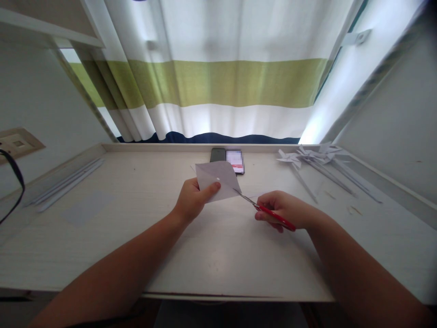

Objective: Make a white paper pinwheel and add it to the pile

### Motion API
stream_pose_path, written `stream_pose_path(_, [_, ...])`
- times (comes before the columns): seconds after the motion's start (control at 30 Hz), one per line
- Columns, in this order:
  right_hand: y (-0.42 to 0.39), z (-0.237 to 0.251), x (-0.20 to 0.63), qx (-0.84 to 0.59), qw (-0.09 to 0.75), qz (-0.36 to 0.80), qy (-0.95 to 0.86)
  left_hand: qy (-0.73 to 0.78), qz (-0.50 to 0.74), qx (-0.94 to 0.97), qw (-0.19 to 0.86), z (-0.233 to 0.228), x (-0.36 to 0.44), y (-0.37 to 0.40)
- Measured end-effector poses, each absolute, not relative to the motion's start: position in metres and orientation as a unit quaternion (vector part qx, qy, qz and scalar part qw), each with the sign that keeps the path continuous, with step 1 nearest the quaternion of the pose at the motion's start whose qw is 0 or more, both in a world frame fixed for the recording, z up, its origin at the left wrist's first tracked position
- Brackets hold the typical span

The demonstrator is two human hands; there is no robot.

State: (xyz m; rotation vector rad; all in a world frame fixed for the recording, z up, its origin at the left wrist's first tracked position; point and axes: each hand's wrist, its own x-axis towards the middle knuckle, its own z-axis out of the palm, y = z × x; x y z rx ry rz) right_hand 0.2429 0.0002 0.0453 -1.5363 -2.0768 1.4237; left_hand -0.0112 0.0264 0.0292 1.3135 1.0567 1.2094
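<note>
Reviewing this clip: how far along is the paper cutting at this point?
Done: several finished paper pinwheels lie at the desk's far right. In hand: the left hand holds up a creased white paper square, while the right hand works red-handled scissors, blade tips at the paper's lower right corner. Left: the sheet looks otherwise uncut, and paper strips lie unused at left.

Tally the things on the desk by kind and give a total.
Paper square, in the left hand: 1
Red-handled scissors, in the right hand: 1
Phones: 2
Pile of paper pinwheels: 1
Bundle of paper sticks: 1
Total: 6
</note>
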Motion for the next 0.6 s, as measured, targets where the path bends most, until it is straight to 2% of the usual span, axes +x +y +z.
stream_pose_path(0.37, [-0.0007,0.0476,0.2376,-0.528,0.12,0.44,-0.716,0.426,0.507,0.542,0.518,0.0294,-0.0106,0.0273])
stream_pose_path(0.6, [-0.0049,0.049,0.2371,-0.516,0.144,0.442,-0.719,0.45,0.502,0.554,0.489,0.0313,-0.0112,0.0274])
